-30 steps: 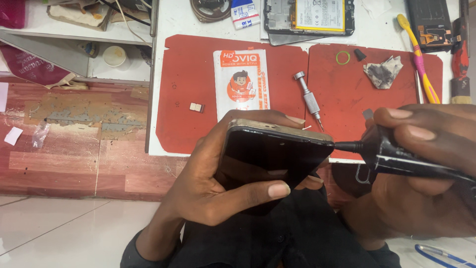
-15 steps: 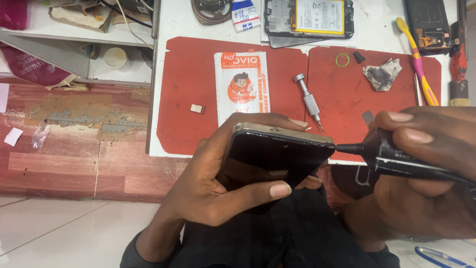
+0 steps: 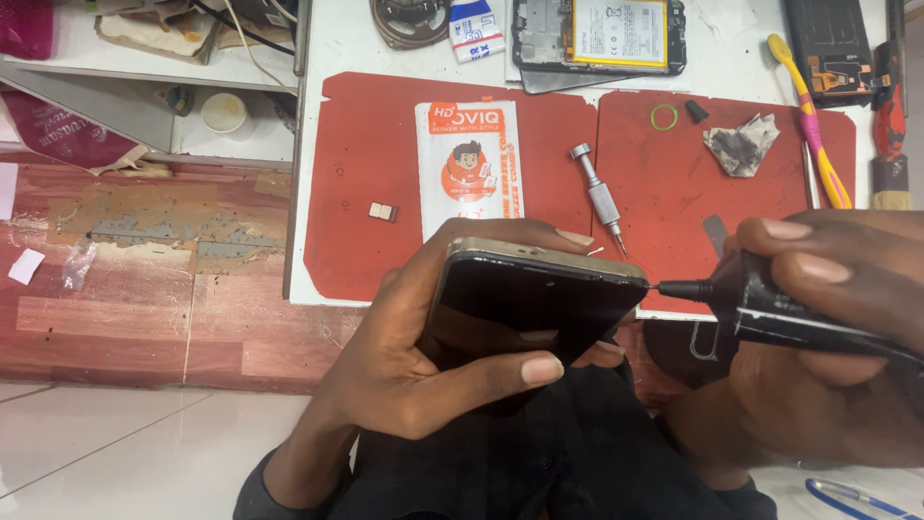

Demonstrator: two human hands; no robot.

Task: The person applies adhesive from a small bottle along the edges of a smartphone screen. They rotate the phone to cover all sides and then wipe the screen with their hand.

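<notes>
**Nozzle tip at the phone's corner**

The left hand has its grip clamped on a dark phone, thumb across the glass and fingers behind, held in front of the desk's near edge. The right hand has its grip clamped on a black tube, whose nozzle touches the phone's upper right corner.

On the desk, two red mats carry a white packet, a screwdriver, a green ring and a crumpled wipe. At the far edge lies an opened phone, its yellow battery sitting in the frame.

The tube's rear end runs off the picture's right edge. The phone hides the left fingers' middles. A small pale piece on the left mat is too small to make out.
</notes>
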